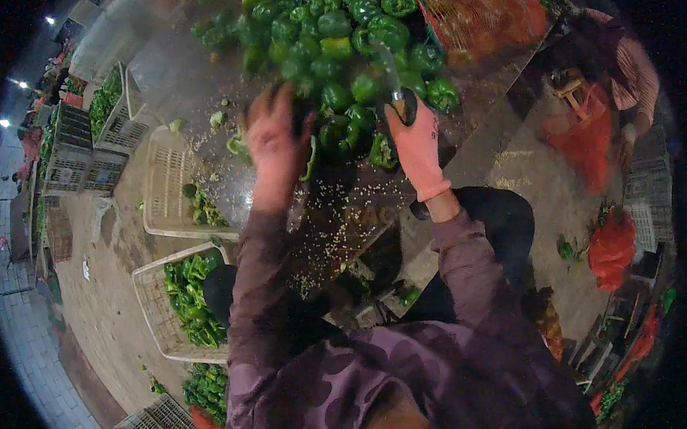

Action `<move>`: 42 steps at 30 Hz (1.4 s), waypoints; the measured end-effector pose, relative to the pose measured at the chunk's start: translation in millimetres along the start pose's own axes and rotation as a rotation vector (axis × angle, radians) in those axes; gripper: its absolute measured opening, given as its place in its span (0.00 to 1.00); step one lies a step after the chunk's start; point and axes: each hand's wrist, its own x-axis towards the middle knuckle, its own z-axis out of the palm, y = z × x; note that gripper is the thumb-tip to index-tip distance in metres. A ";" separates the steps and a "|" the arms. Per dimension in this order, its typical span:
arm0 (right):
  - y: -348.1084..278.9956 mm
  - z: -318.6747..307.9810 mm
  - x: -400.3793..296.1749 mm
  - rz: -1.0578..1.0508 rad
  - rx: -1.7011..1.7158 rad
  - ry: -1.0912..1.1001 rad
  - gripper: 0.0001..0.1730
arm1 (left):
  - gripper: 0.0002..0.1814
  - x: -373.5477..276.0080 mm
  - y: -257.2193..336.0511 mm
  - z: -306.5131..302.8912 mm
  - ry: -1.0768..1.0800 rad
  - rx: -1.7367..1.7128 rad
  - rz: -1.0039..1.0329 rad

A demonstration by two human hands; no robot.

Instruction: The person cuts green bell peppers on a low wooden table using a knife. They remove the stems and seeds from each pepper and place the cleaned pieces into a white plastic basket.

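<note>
My left hand (275,126), in a pink glove with dark fingers, is blurred over the near left edge of a heap of green bell peppers (334,25). Whether its fingers hold anything is unclear. A curved piece of green pepper (310,159) shows beside its palm. In my right hand (417,135), gloved alike, is a knife (397,96) with a wooden handle, its blade pointing away over the peppers. Just left of that wrist lies a cut-looking green pepper (382,152). Pale seeds are scattered over the dark work surface (343,214) between my forearms.
An orange-red mesh sack (484,16) stands behind at the right. On the left are a plastic crate (169,181) with pepper scraps and another crate (154,312) of green pepper pieces. A person (627,63) is at the far right, near a red bag (587,132).
</note>
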 end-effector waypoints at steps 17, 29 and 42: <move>-18.0 2.2 -73.9 -0.164 0.076 -0.137 0.24 | 0.18 -19.3 -8.0 -30.4 -0.414 -0.986 -0.530; -44.4 12.8 -152.6 -0.009 -0.196 -0.753 0.27 | 0.21 -161.7 14.9 -66.2 0.081 -0.431 -0.795; -31.4 31.7 -154.0 -0.254 -0.357 -0.718 0.26 | 0.15 -183.1 -33.3 -57.8 0.074 -0.883 -0.899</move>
